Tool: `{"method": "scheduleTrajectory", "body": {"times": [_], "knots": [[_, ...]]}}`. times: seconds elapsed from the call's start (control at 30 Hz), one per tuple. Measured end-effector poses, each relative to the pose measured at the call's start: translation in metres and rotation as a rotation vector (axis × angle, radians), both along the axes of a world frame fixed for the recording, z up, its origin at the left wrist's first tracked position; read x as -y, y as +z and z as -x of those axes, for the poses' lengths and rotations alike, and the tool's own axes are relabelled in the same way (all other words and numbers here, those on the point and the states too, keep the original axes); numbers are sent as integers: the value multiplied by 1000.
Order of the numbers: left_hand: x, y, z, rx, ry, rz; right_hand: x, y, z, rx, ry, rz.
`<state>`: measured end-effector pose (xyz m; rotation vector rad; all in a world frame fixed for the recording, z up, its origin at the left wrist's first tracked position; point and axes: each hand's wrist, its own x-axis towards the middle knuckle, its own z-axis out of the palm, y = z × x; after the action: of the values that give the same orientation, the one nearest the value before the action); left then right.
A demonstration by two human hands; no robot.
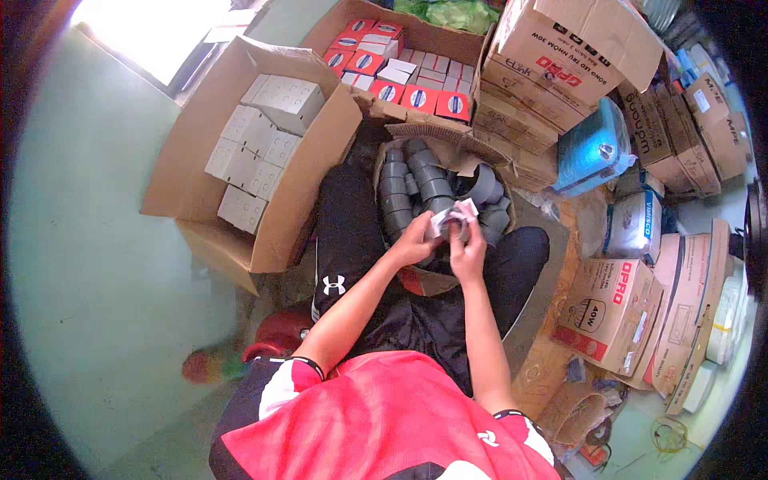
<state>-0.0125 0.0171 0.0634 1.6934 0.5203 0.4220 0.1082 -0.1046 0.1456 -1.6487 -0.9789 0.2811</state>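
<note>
My left hand [414, 242] and my right hand [468, 254] come together in front of my lap, fingers closed around a small grey-and-white piece [456, 214]. It looks roundish with pale flaps at its sides, but it is blurred and partly covered by my fingers, so its kind is unclear. Just beyond and below my hands, an open cardboard box [448, 132] stands between my knees. Inside it, grey plastic pipe fittings [428, 174] lie in rows on the left. A wider grey fitting [482, 185] lies at the right of the box.
At the left, an open carton [194, 188] contains white boxes [264, 140]. Behind stands a carton of red-and-white small boxes [388, 91]. Stacked cartons [536, 76], a blue wrapped container [594, 148] and a lamp carton [610, 308] line the right side.
</note>
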Motion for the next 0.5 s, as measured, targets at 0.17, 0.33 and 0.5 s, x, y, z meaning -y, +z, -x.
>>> {"method": "scheduleTrajectory", "body": {"times": [0.17,0.33,0.5], "knots": [[4,12,2,-57,27,-170,1,-28,-43,-761,-483,-44],[0,33,5,11,-75,-217,12,-22,-71,-966,-543,-379],[-3,44,10,-138,-234,-324,12,-8,-52,-685,-197,7]]}}
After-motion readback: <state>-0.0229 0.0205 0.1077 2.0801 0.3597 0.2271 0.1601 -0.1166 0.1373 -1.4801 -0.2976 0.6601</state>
